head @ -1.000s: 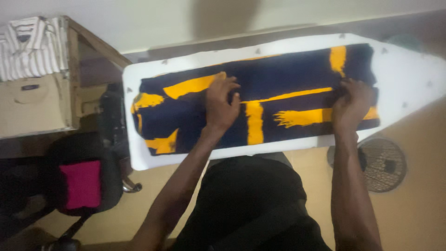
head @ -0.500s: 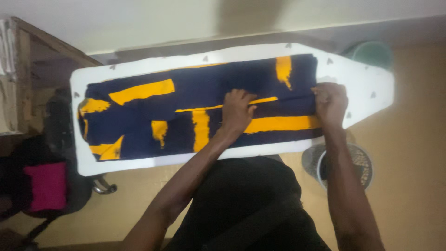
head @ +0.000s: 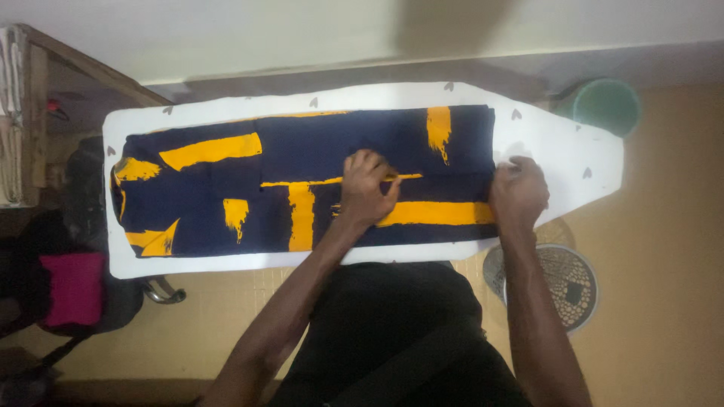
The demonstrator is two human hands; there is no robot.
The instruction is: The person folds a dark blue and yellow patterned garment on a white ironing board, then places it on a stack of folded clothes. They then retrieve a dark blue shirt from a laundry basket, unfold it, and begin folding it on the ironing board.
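A navy garment with yellow brush-stroke stripes (head: 226, 185) lies folded lengthwise on a white ironing board (head: 573, 154). My left hand (head: 366, 187) is closed on a fold of the cloth near the garment's middle. At the garment's right end my right hand (head: 518, 192) grips the edge of the same fold. Both arms reach over the near edge of the board.
A green bucket (head: 607, 105) stands on the floor beyond the board's pointed end. A round fan with a grille (head: 558, 283) lies under the board's right side. A wooden shelf (head: 45, 113) and a dark chair with a pink cloth (head: 72, 286) are at the left.
My left hand has shifted rightward along the garment toward my right hand. The yellow stripe below the fold now lies straighter. The view has swung, bringing the bucket into sight.
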